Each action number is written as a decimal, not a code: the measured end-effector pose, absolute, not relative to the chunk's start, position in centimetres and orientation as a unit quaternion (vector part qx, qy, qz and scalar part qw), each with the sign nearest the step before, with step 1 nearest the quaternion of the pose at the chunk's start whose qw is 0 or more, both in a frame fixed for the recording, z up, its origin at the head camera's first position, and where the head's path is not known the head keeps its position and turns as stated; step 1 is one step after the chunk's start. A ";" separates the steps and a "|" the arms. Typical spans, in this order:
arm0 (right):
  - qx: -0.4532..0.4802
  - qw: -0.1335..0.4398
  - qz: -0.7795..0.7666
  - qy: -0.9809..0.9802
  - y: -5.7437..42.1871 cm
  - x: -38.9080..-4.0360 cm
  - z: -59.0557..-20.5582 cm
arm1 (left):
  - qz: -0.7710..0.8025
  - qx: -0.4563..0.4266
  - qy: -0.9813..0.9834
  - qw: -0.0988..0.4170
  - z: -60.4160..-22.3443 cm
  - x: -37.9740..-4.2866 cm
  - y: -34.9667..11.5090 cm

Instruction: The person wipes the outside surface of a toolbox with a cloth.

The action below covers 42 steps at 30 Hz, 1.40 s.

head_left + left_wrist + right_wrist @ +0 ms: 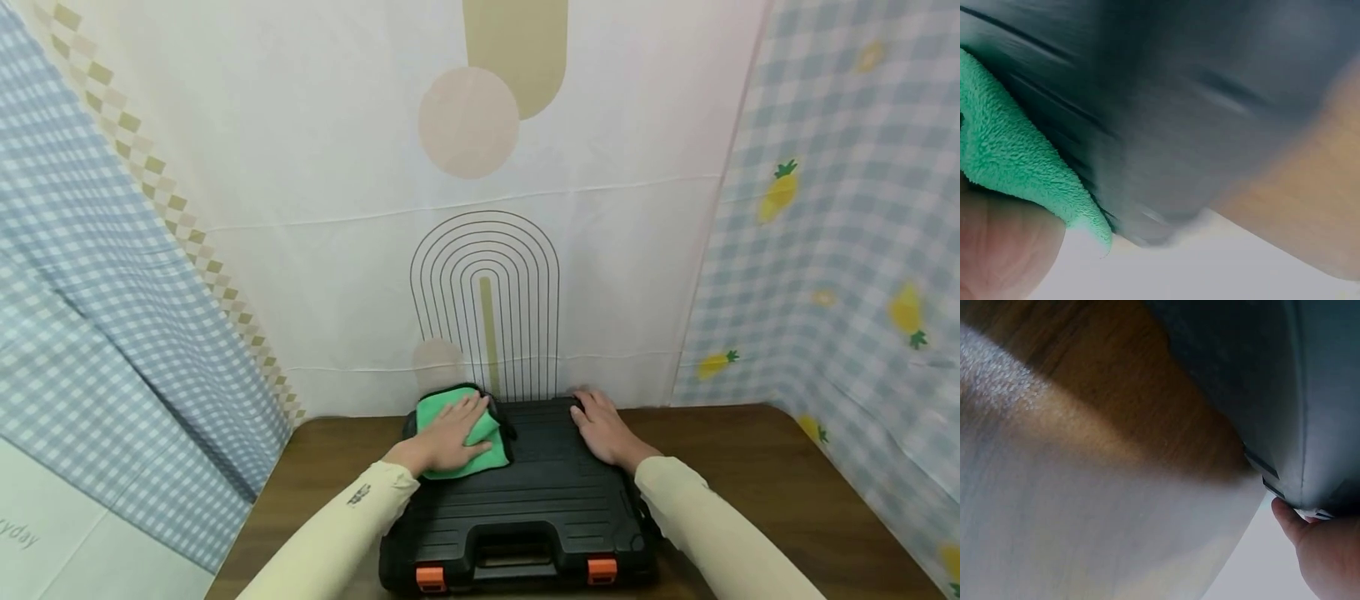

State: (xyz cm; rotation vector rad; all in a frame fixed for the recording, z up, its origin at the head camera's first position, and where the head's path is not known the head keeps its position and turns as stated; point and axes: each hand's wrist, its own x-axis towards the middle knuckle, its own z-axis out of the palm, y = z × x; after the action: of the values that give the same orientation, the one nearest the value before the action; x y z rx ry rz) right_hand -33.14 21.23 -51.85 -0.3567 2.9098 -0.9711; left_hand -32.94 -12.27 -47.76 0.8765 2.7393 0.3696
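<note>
A black plastic tool case [555,492] lies flat with its lid down, its handle and orange latches toward me. On the left of the lid is a green cloth [442,410], dark-edged and partly folded over. My left hand [448,437] rests on this cloth with its fingers outstretched; the left wrist view shows the plush cloth [1016,144] beside the palm. At the far right corner of the case my right hand [606,429] holds the edge, thumb over the lid. One of its fingers [1288,519] touches the case side in the right wrist view; the others are mostly hidden.
The case stands on a brown wooden table [720,467]. Behind the table hangs a white patterned cloth [330,292], with blue checked curtains [825,250] along both sides. One orange latch [602,571] sits at the case's front right.
</note>
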 end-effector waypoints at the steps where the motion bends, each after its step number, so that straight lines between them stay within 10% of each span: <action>1: -0.115 0.026 -0.313 0.942 21.2 -33.2 -51.8 | 0.131 0.295 0.939 0.120 -47.9 -33.0 -13.1; 25: -0.101 0.021 -0.317 0.943 21.0 -33.1 -51.7 | 0.104 0.288 0.950 0.061 -48.2 -29.0 -17.3; 42: -0.110 0.006 -0.320 0.941 21.0 -33.1 -51.8 | 0.167 0.309 0.929 0.115 -47.7 -18.4 -18.2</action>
State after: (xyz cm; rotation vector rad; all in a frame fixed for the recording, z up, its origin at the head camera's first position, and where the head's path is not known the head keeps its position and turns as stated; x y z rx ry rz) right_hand -33.15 20.98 -51.82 -0.3435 2.9447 -1.0004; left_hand -18.35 -18.19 -47.74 0.9054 2.7224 0.4897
